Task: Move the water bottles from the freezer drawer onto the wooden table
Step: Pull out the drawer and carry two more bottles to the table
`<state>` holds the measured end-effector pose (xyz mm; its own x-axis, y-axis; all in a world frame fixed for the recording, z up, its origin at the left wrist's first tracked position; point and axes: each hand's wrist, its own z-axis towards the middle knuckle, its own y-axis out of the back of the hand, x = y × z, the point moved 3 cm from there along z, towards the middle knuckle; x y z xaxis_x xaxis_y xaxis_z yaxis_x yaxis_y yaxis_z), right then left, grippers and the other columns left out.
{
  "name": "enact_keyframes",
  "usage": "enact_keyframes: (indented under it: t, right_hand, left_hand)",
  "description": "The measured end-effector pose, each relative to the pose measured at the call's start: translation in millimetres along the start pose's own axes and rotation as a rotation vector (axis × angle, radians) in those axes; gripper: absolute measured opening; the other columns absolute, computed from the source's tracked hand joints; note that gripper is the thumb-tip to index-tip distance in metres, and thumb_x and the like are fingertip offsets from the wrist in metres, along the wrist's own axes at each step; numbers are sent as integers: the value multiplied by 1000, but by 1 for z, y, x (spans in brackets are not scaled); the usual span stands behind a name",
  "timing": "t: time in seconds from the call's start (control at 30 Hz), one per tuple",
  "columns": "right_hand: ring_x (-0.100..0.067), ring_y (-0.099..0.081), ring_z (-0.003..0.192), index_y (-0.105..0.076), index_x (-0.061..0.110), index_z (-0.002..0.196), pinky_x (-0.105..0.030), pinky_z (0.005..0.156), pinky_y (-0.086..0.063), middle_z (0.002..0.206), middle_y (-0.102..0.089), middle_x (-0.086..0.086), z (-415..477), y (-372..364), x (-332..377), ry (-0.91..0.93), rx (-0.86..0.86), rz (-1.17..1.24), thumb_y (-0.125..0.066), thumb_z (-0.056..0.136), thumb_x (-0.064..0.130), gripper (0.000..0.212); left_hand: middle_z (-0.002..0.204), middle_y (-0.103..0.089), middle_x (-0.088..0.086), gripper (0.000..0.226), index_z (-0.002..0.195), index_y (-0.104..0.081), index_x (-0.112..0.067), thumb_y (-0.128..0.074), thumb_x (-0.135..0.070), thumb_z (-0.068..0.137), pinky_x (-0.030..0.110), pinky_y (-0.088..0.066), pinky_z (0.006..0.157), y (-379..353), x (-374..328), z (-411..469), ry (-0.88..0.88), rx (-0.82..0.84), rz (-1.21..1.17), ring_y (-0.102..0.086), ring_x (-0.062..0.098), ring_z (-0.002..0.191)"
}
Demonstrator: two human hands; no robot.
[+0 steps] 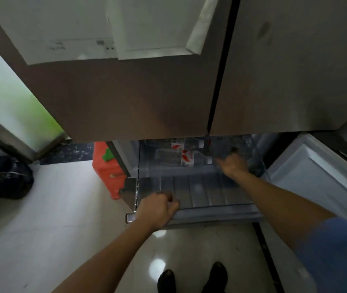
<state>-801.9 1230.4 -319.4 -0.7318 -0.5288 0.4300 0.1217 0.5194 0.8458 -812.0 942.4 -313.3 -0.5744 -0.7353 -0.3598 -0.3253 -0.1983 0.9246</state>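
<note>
Water bottles (181,154) lie at the back of the freezer drawer (200,193). Left hand (157,210) clenches the drawer's front edge; right hand (233,164) reaches beside them, grip too blurred to tell. Condensation could make one slip.

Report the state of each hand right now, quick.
Left hand: closed, grip on the front edge of the pulled-out grey freezer drawer.
Right hand: reaching among the clear plastic water bottles; blurred, cannot tell.
</note>
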Motion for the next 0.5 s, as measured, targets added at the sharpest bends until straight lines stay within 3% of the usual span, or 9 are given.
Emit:
enact_keyframes:
  t: [0.07,0.13,0.2,0.3,0.4,0.5]
  right_hand:
    - [-37,-56,109,-43,6,136,-42,84,-46,129,-56,-19,20,-9,9,-34,2,57,-46,86,66,78]
    - [-40,-43,127,-23,4,147,-49,101,-39,147,-37,-20,35,-19,18,-81,10,145,-48,82,72,97]
    - [-40,-33,135,-11,4,150,-49,108,-31,153,-25,-20,41,-25,24,-93,21,144,-50,75,78,112]
    - [-39,-45,126,-26,5,147,-48,101,-42,146,-38,-21,38,-32,21,-31,22,76,-52,71,81,110]
    - [-35,-59,107,-53,12,128,-36,80,-47,127,-58,-15,31,-28,11,78,74,83,-58,76,70,78]
    - [-27,-63,89,-64,17,106,-29,69,-46,109,-67,-7,15,-15,-2,37,174,283,-66,69,60,57]
  left_hand:
    - [87,-68,4,38,92,-58,-23,-40,-56,90,34,-48,71,0,-1,-1,32,-36,13,-63,26,88]
    - [87,-69,4,38,94,-60,-22,-41,-55,89,35,-49,72,1,-1,0,52,-71,27,-63,25,86]
    - [86,-69,4,39,94,-61,-22,-41,-55,89,35,-50,71,1,-2,0,76,-99,32,-64,25,84]
    - [82,-69,5,43,96,-62,-22,-39,-57,89,36,-52,71,-1,-1,-4,112,-90,39,-64,24,78]
    - [82,-70,6,45,97,-62,-22,-37,-59,89,37,-52,73,-2,0,-3,137,-60,41,-64,24,76]
    - [79,-68,4,45,99,-60,-22,-35,-59,91,38,-53,76,-5,2,-1,140,6,22,-64,21,74]
